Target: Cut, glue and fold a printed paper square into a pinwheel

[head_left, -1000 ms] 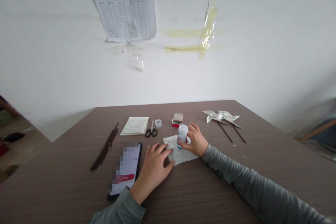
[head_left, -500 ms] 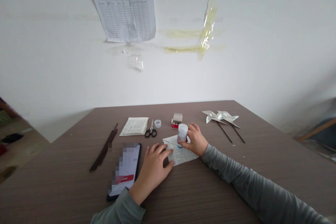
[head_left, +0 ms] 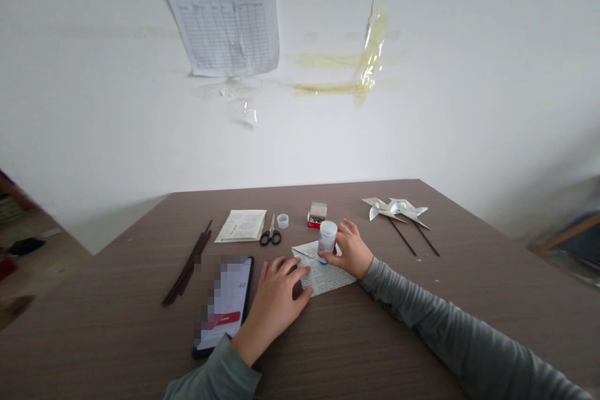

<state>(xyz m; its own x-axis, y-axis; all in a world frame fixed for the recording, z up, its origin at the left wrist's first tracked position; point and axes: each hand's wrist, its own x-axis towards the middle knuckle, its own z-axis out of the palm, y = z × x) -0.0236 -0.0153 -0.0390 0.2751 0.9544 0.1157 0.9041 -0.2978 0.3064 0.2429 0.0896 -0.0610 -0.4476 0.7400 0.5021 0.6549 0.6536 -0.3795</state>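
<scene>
My right hand (head_left: 354, 251) is closed around a small white bottle (head_left: 327, 240) with a blue band at its base. The bottle is upright over a sheet of printed paper (head_left: 328, 280); whether it touches the sheet I cannot tell. On the sheet's left edge rest the fingertips of my left hand (head_left: 277, 294), spread and holding nothing. A diagonal line, a cut or a fold, shows near the paper's upper left corner. Just behind the bottle is a small open red box (head_left: 316, 220) of little metallic pieces.
Left of my left hand lies a phone (head_left: 225, 306), with several dark sticks (head_left: 188, 265) beyond it. Folded paper (head_left: 241, 226), scissors (head_left: 270, 234) and a white cap (head_left: 282, 220) sit farther back. Two paper pinwheels (head_left: 396, 208) on sticks lie at the right.
Both hands and the bottle hold nearly the same place over the paper. The whole view has shifted very slightly.
</scene>
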